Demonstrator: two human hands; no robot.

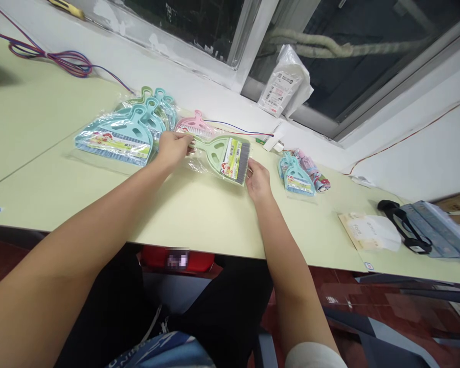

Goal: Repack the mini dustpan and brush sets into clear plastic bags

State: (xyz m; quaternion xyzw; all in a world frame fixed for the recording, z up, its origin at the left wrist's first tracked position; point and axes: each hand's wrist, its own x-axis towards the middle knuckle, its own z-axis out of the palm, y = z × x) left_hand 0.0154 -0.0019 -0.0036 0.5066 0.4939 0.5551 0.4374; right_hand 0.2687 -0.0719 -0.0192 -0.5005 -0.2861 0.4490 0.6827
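Observation:
Between my hands, above the table, is a green dustpan and brush set with grey bristles and a printed label, in a clear bag. My left hand is closed round its handle end. At the bristle end, my right hand grips the edge of the set with fingers and thumb. Just left of my left hand lies a pile of bagged blue and green dustpan sets. A pink dustpan set rests behind the green one, partly hidden by it.
Farther right on the table lie small blue-green dustpan sets beside a floral bundle. A white package, a black strap-like item and blue boxes sit at the right. Coiled wires lie back left; a plastic-wrapped packet leans at the window.

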